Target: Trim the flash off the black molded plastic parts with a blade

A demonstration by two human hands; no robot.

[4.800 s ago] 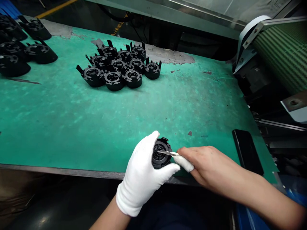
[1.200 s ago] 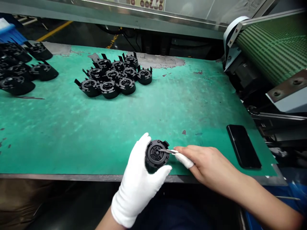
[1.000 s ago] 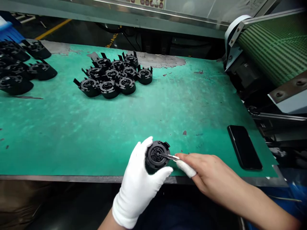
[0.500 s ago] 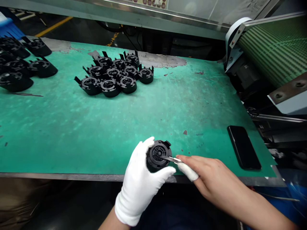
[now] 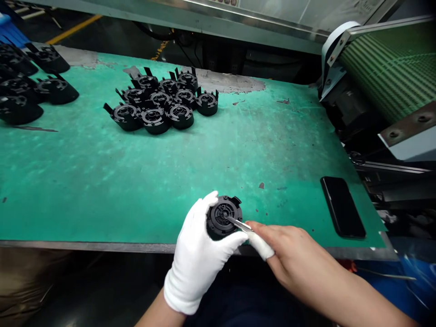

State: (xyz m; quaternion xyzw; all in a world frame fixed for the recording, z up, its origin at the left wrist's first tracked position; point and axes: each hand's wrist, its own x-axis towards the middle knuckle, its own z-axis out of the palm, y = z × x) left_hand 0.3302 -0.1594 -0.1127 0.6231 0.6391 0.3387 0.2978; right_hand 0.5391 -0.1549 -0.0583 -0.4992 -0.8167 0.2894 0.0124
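Note:
My left hand (image 5: 200,252), in a white glove, wraps round a round black plastic part (image 5: 218,225) close to the front edge of the green table. The part's ribbed round face is turned up toward me. My right hand (image 5: 289,245) is bare apart from a white cover on the thumb. Its thumb and fingers pinch a thin metal blade, which looks like a knife (image 5: 241,224). The blade's tip reaches the middle of the part's face. The handle is hidden in my right hand.
Several similar black parts (image 5: 155,120) stand grouped at the back of the green table (image 5: 204,163), with more black parts (image 5: 56,88) at the far left. A black phone (image 5: 343,206) lies on the right. A green conveyor belt (image 5: 395,63) rises at the back right.
The blade tip has moved a little left, further over the middle of the black part. My right hand has shifted slightly left with it. My left hand keeps its hold.

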